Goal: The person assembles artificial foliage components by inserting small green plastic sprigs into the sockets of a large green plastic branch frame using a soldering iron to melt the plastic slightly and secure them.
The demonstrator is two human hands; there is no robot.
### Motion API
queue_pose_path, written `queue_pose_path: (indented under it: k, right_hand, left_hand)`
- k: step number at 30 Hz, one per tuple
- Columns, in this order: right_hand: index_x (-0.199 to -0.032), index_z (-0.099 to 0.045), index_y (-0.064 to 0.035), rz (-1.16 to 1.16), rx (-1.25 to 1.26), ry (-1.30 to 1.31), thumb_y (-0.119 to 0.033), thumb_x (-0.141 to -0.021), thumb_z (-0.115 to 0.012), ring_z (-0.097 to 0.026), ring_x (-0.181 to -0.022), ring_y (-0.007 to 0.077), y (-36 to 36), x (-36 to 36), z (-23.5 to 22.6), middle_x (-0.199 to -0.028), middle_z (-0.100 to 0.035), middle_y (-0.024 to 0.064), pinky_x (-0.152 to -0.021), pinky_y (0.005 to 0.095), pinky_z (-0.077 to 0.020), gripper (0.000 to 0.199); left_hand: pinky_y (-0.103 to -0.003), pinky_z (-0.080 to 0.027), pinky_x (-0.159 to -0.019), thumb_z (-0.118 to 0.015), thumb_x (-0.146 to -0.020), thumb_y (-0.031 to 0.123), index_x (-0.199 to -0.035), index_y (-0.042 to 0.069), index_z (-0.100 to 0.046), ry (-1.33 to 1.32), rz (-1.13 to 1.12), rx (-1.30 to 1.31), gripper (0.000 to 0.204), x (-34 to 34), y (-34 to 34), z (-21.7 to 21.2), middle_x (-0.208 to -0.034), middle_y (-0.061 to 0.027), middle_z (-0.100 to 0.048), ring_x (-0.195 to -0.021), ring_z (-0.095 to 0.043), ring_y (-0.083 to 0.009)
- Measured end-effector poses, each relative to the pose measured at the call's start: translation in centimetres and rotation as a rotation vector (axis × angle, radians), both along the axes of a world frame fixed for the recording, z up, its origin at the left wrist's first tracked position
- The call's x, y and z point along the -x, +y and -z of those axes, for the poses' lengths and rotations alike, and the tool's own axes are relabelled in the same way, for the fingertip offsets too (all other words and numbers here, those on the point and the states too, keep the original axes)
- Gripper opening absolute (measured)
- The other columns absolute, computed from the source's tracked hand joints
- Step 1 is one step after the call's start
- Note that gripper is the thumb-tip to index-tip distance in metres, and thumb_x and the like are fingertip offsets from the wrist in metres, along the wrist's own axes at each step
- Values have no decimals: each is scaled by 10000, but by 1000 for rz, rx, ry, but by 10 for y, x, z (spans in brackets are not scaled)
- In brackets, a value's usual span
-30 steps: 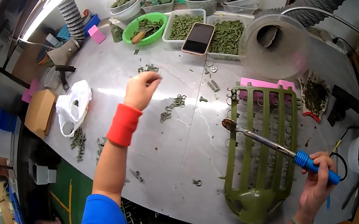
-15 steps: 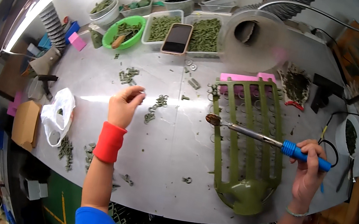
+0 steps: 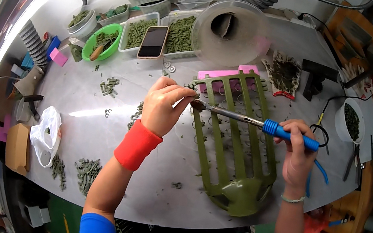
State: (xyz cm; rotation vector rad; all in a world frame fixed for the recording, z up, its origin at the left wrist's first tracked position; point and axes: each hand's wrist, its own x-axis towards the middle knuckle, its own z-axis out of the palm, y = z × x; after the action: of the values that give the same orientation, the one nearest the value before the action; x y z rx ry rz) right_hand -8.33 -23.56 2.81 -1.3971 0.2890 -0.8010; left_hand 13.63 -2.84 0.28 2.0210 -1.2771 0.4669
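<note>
My right hand (image 3: 298, 148) grips the blue handle of a soldering iron (image 3: 241, 117), its metal shaft pointing left with a dark, crusted tip. At that tip, the fingers of my left hand (image 3: 164, 105) are pinched together; what they hold is too small and hidden to name. Under the iron lies a dark green slatted plastic frame (image 3: 220, 155) with a rounded solid end toward me and small rings along its bars. Its far end rests by a pink block (image 3: 213, 75). Small green clips (image 3: 134, 117) are scattered beside my left hand, partly covered by it.
Tubs of green pieces (image 3: 139, 33), a phone (image 3: 153, 42) and a bright green bowl (image 3: 107, 55) line the back. A large clear container (image 3: 244, 42) stands behind the frame. A stained glove (image 3: 282, 76) and white bucket (image 3: 346, 115) are at right; a white bag (image 3: 47, 134) sits left.
My left hand has moved right, to the iron's tip over the frame's far left corner. My right hand still holds the iron. The whole view has shifted somewhat.
</note>
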Motion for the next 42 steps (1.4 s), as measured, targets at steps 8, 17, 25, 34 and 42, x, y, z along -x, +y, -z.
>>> queue_pose_path:
  k: [8,17,25,34,42]
  right_hand:
    - [-863,-601,41,-6,19,10,-98,-920,-550,-592,-709,157,4,-4,0,-890,-609,119,-648,282,-495,159]
    - [-829,-572,-12,25,-15,42,-155,-898,-549,-522,-712,143,5,21,-11,-891,-563,116,-600,274,-466,160]
    - [-816,-564,-17,-29,-10,55,-165,-900,-550,-522,-717,137,8,21,-13,-886,-557,110,-589,270,-470,170]
    - [-823,-576,-19,-18,14,55,-161,-903,-547,-526,-732,132,12,22,-17,-886,-556,104,-582,267,-475,166]
    - [-820,-575,-21,-26,15,42,-154,-905,-543,-525,-708,127,15,25,-20,-872,-556,98,-568,253,-472,161]
  left_hand:
    - [-303,-483,-693,-754,-700,47,-857,94,-725,6,-14,-64,167,-5,5,3,-779,-13,-688,-761,-557,-197]
    - [-264,-515,-666,-669,-826,43,-929,39,-696,288,-335,12,107,-61,100,22,-891,-85,-681,-725,-656,-172]
    - [-403,-510,-755,-699,-768,113,-905,15,-678,144,-685,-435,170,-61,196,61,-939,-131,-646,-851,-624,-331]
    - [-373,-512,-736,-631,-823,46,-924,28,-681,361,-728,-264,114,-54,194,53,-893,-127,-643,-794,-631,-302]
    - [-329,-528,-735,-619,-742,-76,-979,63,-662,210,-396,-428,278,-54,199,42,-1038,-85,-622,-789,-647,-238]
